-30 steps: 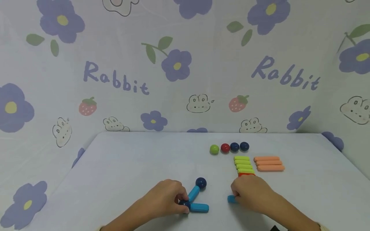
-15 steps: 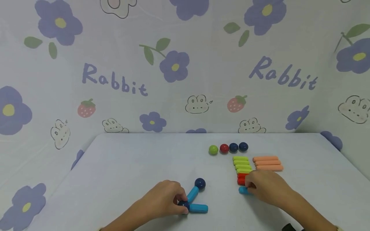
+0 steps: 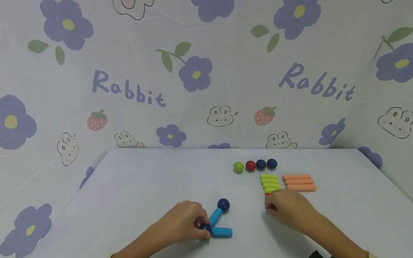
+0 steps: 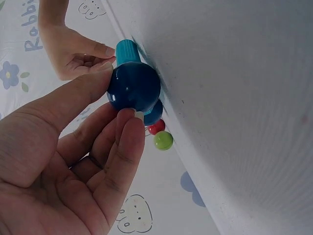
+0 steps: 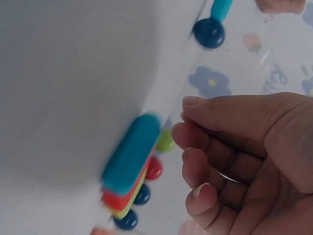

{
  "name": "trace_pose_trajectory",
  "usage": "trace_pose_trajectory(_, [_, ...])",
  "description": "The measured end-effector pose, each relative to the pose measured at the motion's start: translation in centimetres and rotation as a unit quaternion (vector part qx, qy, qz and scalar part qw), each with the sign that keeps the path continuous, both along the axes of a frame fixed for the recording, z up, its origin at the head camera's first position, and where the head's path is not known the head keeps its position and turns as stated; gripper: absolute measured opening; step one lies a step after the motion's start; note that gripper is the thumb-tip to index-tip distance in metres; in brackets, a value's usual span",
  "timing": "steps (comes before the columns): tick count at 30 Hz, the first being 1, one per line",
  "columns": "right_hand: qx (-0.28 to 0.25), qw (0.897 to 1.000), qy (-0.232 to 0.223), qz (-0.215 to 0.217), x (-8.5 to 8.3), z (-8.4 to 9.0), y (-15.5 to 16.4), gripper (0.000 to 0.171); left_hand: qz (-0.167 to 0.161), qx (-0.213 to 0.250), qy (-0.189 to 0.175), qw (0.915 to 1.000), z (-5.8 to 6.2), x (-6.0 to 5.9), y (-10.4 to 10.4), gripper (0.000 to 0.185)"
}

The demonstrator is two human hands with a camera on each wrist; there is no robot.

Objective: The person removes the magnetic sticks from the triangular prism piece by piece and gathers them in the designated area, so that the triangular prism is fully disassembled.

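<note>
My left hand (image 3: 185,220) pinches a dark blue ball (image 4: 134,85) between thumb and fingers. Two light blue sticks meet at this ball: one stick (image 3: 222,232) points right, the other (image 3: 215,217) slants away to a second dark blue ball (image 3: 223,205). My right hand (image 3: 288,208) is over the near end of the stick row, fingers loosely bent. In the right wrist view its fingers hold nothing, and a loose blue stick (image 5: 129,154) lies apart from them, beside a red stick (image 5: 117,199). From the head, the right hand hides most of these.
Yellow-green sticks (image 3: 270,181) lie in a row beyond the right hand, with orange sticks (image 3: 299,182) to their right. Farther back, a green ball (image 3: 238,167), a red ball (image 3: 250,165) and two dark blue balls (image 3: 266,164) stand in line on the white table (image 3: 155,179).
My right hand has carried the blue stick right and away to the red sticks and let go of it. The left hand has stayed on its ball.
</note>
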State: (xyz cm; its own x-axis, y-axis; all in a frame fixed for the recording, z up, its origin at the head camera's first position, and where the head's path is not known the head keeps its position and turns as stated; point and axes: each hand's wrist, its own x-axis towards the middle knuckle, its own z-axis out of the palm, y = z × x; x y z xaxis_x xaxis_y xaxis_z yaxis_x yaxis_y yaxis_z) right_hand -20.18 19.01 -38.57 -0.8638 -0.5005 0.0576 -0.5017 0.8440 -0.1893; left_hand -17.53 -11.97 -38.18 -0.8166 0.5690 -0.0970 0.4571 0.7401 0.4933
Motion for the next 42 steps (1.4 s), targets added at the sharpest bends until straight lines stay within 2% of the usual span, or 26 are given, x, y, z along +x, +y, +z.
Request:
trace_pose_trajectory(4, [-0.04, 0.997, -0.035, 0.051, 0.8, 0.9, -2.1, 0.011, 0.002, 0.002, -0.004, 1.0, 0.0, 0.0, 0.1, 0.017])
trace_pose_trajectory(8, [-0.086, 0.987, -0.082, 0.109, 1.4, 1.4, -4.6, 0.005, 0.004, 0.005, -0.006, 1.0, 0.1, -0.1, 0.2, 0.017])
trace_pose_trajectory(11, [-0.095, 0.981, -0.108, 0.13, 1.5, 1.4, -6.5, 0.006, 0.001, 0.007, -0.002, 1.0, 0.1, -0.3, 0.2, 0.017])
trace_pose_trajectory(19, [-0.069, 0.98, -0.137, 0.128, 1.4, 0.0, -9.5, 0.003, -0.006, 0.023, -0.001, 0.9997, 0.0, -0.3, 0.1, 0.016])
trace_pose_trajectory(26, [-0.058, 0.977, -0.15, 0.137, 1.5, 0.0, -8.5, 0.007, -0.005, 0.013, -0.001, 0.9999, 0.1, -0.3, 0.3, 0.016])
trace_pose_trajectory(33, [-0.025, 0.979, -0.181, 0.091, 2.5, 0.2, -5.8, 0.007, 0.003, 0.004, -0.005, 1.0, 0.1, -0.2, 0.3, 0.017])
trace_pose_trajectory(37, [-0.001, 0.976, -0.212, 0.048, 3.4, 0.2, -4.2, 0.006, 0.005, -0.001, -0.005, 1.0, 0.1, -0.1, 0.1, 0.017])
trace_pose_trajectory(39, [0.018, 0.974, -0.226, 0.013, 3.7, 0.3, -3.2, 0.007, 0.004, -0.001, -0.003, 1.0, 0.1, -0.1, 0.0, 0.017])
trace_pose_trajectory(42, [0.043, 0.974, -0.22, -0.03, 3.9, 0.4, -1.2, 0.015, 0.004, 0.0, 0.0, 1.0, 0.1, -0.1, 0.0, 0.017])
